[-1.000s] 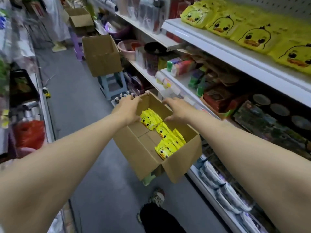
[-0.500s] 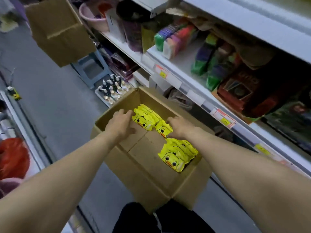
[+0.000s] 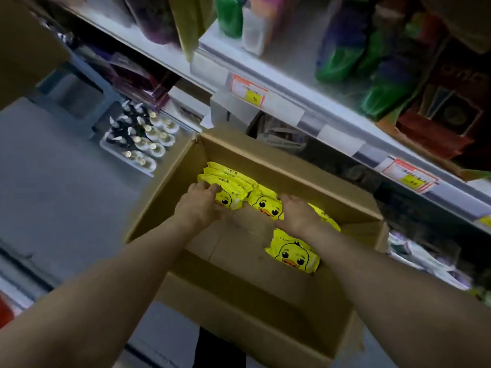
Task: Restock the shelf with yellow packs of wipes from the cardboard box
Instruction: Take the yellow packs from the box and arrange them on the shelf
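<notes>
1. Packs (image 3: 292,254): yellow, duck-printed, lying inside the box (image 3: 159,208) in a row along its far and right walls. A stack fills the far-left corner, one pack lies midway, and another lies by the right wall. The rest of the box floor is bare.
2. Left hand (image 3: 198,208): fingers curled over the top of the corner stack (image 3: 231,179), clamped on it.
3. Right hand (image 3: 297,219): fingers hooked over the far edge of the middle pack (image 3: 264,205), thumb below, clamped on it. Whether more packs lie under the palm cannot be told.
4. Stage: pick-up in progress. No pack is clear of the box.
5. Hazard: the film looks slick and soft. A grip on the top of the stack alone is likely to shed the lower packs during the lift.
6. Hazard: what carries the box is hidden. A downward push near one wall may tip it.
7. Hazard: the shelf (image 3: 292,112) edge projects just beyond the far wall. A steep lift may strike the price tags (image 3: 249,91).
</notes>
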The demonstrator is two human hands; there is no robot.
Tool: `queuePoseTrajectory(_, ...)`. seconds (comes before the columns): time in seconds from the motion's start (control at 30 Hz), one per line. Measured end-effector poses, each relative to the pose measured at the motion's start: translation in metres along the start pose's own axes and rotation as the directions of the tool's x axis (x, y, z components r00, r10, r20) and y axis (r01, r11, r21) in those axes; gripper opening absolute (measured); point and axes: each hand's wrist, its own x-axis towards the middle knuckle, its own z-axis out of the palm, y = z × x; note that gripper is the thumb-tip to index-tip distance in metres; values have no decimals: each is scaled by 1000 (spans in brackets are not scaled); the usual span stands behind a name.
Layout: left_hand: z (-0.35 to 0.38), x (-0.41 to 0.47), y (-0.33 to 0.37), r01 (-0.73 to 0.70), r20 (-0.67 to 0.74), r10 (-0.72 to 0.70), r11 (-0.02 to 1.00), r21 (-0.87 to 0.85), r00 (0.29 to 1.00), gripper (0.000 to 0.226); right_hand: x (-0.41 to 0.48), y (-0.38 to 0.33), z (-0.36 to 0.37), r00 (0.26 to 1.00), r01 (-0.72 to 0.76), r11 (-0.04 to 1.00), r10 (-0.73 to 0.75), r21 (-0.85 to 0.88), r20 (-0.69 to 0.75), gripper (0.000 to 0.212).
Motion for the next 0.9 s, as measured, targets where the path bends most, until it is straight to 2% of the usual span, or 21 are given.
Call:
queuePoseTrajectory(0.1,17,31,-14,-32,40,32,999,-6,999,74,22,-1,17,996,-84,994,86,66,-27,70)
queuePoseTrajectory(0.27,38,69,-33,-99,13,99,995,30,995,71,52,1,39,983,-171,979,178,114,-52,72)
queuePoseTrajectory(0.53,66,111,-49,-148,-48,150,987,58,987,76,86,-4,82,950,-269,959,249,-87,-187,51)
queuePoseTrajectory(0.67,70,110,-51,-132,-44,139,982,131,989,69,91,-10,82,963,-255,952,233,-168,-137,72)
queuePoseTrajectory(0.8,88,103,-50,-121,39,114,943,311,993,75,90,-15,86,974,-215,954,196,-209,-111,74)
queuePoseTrajectory(0.9,108,94,-50,-103,51,91,944,314,995,76,92,-20,99,990,-130,946,106,-297,-93,67)
